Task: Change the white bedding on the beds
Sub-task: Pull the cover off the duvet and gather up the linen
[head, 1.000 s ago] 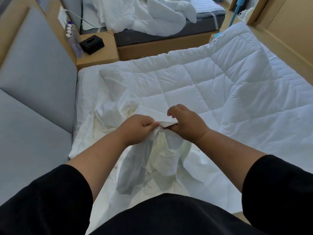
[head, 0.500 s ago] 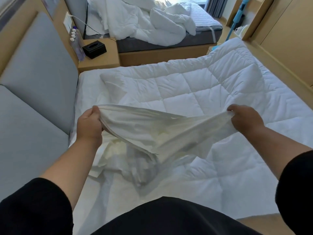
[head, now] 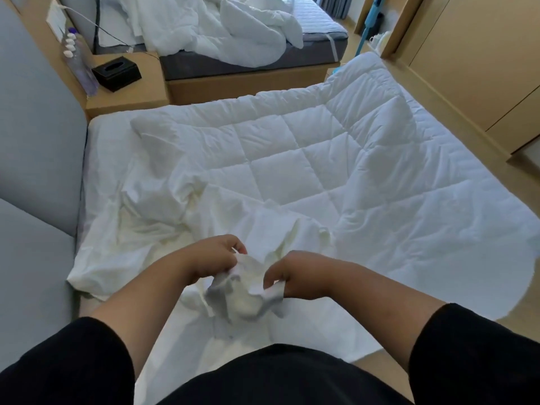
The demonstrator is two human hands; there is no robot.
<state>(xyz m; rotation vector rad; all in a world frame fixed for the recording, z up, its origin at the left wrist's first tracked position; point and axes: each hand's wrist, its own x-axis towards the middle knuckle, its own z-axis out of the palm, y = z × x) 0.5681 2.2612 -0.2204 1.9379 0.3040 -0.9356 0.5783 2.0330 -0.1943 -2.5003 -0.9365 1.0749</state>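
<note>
Left hand (head: pixel 214 255) and right hand (head: pixel 295 274): fingertips buried in bunched white cover (head: pixel 242 290), grip detail not resolvable. Quilt (head: pixel 306 159): right edge cut by frame. Beyond quilt, bottles (head: pixel 76 64) blurred, labels unreadable; blue pole (head: pixel 368 23) top cut off.

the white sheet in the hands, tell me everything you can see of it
The white sheet is thin, smooth, plain cloth, heavily creased, unlike the quilted duvet it partly overlaps. It lies rumpled across the near end of the bed, spreading toward the grey headboard. One bunched edge is lifted: the left hand and right hand each pinch it, close together, with loose folds hanging between them.
</note>
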